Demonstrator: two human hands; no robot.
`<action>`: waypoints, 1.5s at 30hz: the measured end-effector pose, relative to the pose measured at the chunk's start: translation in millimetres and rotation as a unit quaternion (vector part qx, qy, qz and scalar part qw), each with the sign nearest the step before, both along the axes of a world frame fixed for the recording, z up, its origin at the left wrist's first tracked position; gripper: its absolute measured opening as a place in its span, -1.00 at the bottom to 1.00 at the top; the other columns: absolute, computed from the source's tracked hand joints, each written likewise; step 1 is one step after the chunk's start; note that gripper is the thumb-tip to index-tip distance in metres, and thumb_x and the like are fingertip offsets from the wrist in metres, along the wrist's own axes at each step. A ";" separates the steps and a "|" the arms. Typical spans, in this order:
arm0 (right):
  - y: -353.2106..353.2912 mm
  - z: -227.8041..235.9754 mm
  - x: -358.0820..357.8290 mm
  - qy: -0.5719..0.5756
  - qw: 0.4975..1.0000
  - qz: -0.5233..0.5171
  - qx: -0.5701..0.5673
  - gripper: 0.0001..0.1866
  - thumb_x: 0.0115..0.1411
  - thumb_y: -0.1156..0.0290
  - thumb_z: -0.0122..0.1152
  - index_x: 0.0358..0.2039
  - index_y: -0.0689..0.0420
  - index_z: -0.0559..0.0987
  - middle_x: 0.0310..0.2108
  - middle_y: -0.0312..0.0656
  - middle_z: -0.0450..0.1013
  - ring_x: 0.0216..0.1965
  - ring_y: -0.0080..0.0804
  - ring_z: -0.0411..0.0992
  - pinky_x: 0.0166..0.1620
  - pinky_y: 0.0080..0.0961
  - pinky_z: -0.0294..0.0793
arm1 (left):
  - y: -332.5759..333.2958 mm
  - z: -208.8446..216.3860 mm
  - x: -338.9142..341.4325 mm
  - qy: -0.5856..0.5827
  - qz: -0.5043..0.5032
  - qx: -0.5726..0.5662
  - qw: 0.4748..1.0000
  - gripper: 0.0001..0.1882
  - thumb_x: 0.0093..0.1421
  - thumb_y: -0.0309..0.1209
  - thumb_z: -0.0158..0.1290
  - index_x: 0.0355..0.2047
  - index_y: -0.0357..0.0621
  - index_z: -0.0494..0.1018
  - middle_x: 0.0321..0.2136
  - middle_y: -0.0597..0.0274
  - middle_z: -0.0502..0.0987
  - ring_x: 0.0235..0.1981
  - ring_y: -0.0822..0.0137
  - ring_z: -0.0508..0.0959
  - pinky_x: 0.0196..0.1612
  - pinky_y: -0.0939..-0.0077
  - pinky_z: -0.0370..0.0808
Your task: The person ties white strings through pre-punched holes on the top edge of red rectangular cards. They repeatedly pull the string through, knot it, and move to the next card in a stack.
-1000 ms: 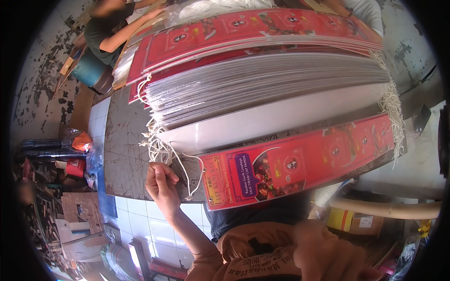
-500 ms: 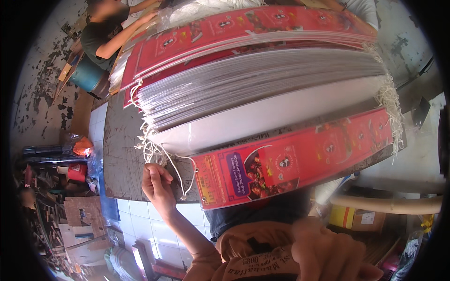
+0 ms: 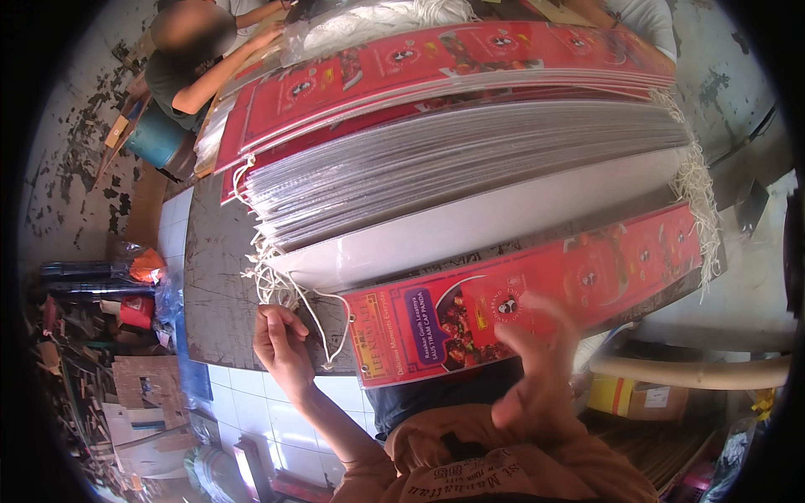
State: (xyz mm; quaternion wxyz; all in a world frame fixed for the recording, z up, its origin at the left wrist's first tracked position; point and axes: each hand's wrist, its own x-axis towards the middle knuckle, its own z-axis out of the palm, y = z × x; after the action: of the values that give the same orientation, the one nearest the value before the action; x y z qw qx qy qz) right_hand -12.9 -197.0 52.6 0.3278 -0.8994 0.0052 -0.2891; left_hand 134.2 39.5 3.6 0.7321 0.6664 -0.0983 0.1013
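A long red printed board (image 3: 495, 314) with food pictures lies along the table's near edge, a white cord (image 3: 335, 344) looped from its left end. Beside that loop, below a tangle of cords (image 3: 272, 277), my left hand (image 3: 283, 345) has its fingers curled and pinched. Whatever lies between those fingertips is too small to make out. Over the board's near edge hovers my right hand (image 3: 545, 365), blurred, thumb and fingers apart, with nothing visible in it. Behind the red board leans a thick stack of similar boards (image 3: 470, 159), the front one showing a plain white back.
More red boards (image 3: 394, 63) lie flat beyond the stack, with a bundle of white cord (image 3: 386, 25) behind them. A co-worker (image 3: 189, 67) sits at the far left; another person's arm (image 3: 641, 33) shows at the far right. Scrap pieces (image 3: 147, 394) crowd the left floor.
My right hand has risen and moved forward from beside my body to the red board, its fingers opening out. My left hand stays beside the cords, slightly lower in the picture.
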 end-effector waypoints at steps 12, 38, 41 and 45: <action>-15.0 -28.3 -7.9 0.093 0.985 -0.049 -0.138 -0.35 -0.05 -0.31 -0.07 -0.20 0.02 0.37 -0.10 -0.10 0.27 0.00 -0.02 0.17 0.05 0.32 -0.20 | 1.7 2.0 -3.1 0.005 -0.007 0.010 1.000 -0.75 0.28 -0.37 -0.25 -0.52 -0.18 0.24 -0.65 0.34 0.23 -0.64 0.59 0.17 -0.55 0.72 0.12; 7.7 -24.0 -10.9 0.211 0.962 0.004 -0.172 -0.27 -0.01 -0.35 -0.35 0.11 -0.25 0.25 0.17 0.05 0.03 0.21 -0.04 -0.03 0.01 0.45 -0.30 | -0.2 0.2 -3.6 0.010 0.009 0.007 1.000 -0.75 0.27 -0.34 -0.23 -0.51 -0.20 0.26 -0.68 0.35 0.27 -0.67 0.62 0.23 -0.56 0.75 0.13; 6.6 -24.3 -17.1 0.238 0.946 -0.002 -0.222 -0.28 -0.01 -0.35 -0.35 0.11 -0.28 0.25 0.17 0.07 0.02 0.21 -0.03 -0.03 -0.01 0.47 -0.32 | -1.5 0.1 -3.9 0.008 0.008 0.011 1.000 -0.75 0.27 -0.34 -0.22 -0.51 -0.20 0.26 -0.68 0.36 0.26 -0.66 0.62 0.23 -0.57 0.75 0.13; 1.0 -26.2 -20.8 0.199 0.959 -0.011 -0.203 -0.29 -0.01 -0.34 -0.33 0.10 -0.26 0.25 0.16 0.04 0.04 0.20 -0.07 0.00 0.01 0.47 -0.33 | -2.0 1.7 -4.0 0.011 0.009 0.015 1.000 -0.75 0.27 -0.33 -0.22 -0.51 -0.19 0.26 -0.68 0.36 0.26 -0.67 0.62 0.23 -0.57 0.75 0.12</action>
State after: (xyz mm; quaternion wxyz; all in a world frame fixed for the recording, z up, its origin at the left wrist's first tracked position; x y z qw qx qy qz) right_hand -33.8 -196.1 26.4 0.1279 -0.9862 0.0215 -0.1028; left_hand 130.3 37.6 5.3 0.7220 0.6794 -0.0858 0.0989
